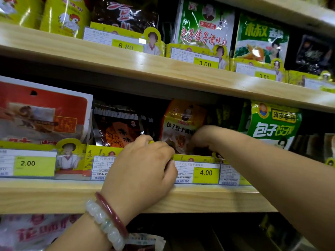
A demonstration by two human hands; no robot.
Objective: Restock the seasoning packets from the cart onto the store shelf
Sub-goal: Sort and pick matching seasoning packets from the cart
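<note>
seasoning packet base hidden | right hand grip blurred, unclear | left hand curled, fingertips hidden

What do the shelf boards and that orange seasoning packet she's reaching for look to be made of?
The shelf board looks like pale wood or wood-look laminate: grain lines run along its matte front edge. The orange seasoning packet looks like glossy plastic film, with creases and shiny glare. The right hand reaches its lower edge.
</note>
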